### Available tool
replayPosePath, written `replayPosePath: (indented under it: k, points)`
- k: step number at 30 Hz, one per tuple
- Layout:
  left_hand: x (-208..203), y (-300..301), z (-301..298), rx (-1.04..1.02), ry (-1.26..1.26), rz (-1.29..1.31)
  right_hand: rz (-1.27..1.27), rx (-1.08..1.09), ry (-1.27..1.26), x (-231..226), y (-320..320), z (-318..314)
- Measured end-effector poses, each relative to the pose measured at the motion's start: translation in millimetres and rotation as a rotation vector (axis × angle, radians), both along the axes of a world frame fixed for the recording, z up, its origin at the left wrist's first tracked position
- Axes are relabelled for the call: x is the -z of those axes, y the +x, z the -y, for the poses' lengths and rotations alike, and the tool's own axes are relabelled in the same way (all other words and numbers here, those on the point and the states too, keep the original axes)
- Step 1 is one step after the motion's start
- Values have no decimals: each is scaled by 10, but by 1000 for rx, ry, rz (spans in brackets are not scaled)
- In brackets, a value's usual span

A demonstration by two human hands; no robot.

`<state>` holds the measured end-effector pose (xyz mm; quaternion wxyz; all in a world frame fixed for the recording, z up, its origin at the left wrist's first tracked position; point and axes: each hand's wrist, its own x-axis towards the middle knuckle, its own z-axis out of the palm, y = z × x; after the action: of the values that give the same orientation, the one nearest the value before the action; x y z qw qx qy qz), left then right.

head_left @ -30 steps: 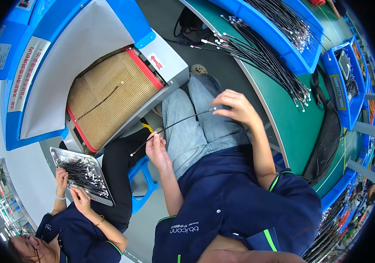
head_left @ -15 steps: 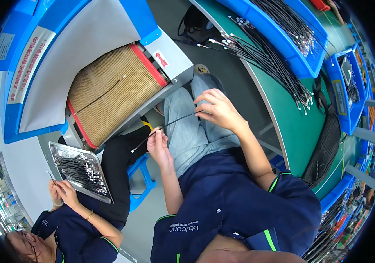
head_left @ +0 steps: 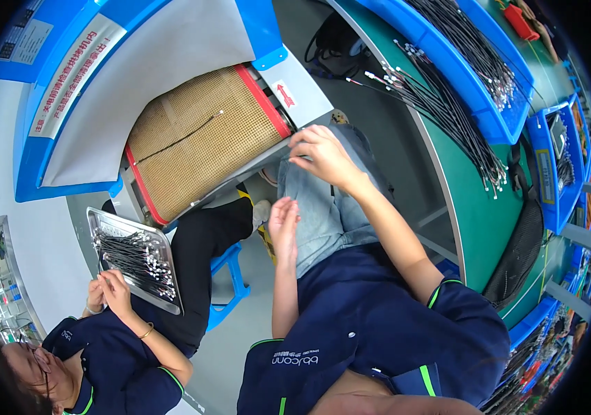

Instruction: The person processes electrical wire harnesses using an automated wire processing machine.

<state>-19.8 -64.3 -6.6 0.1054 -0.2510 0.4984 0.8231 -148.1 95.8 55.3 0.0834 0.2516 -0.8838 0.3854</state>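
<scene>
The far end of the mesh belt (head_left: 223,155) is hidden behind a pale panel (head_left: 146,86).

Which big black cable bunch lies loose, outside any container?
The cable bunch on the green tabletop, to the right of the person's right hand. The large blue bin and metal tray contain the others.

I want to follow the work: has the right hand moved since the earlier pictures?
Yes. Judged against the arrow label, the right hand has moved left, closer to it.
</scene>
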Motion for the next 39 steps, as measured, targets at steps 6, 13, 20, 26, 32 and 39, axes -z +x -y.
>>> replayPosePath:
  k: [6, 13, 20, 26, 32, 39]
  points:
    - [114, 81, 69, 195, -1, 62, -16, 6, -37, 135, -538, 574]
    - [75, 85, 184, 242, 0, 86, 22, 48, 25, 238, -891, 889]
    - [62, 110, 3, 296, 6, 74, 49, 110, 75, 126, -861, 640]
    - [-43, 282, -404, 276, -18, 103, -17, 212, -94, -511, -377, -248]
    - [-105, 427, -726, 282, 7, 128, -158, 591, -1, -1357, 333, -1426]
    - [-238, 484, -1044, 273, -13, 154, 17, 1086, 150, -1636, 953, -2367]
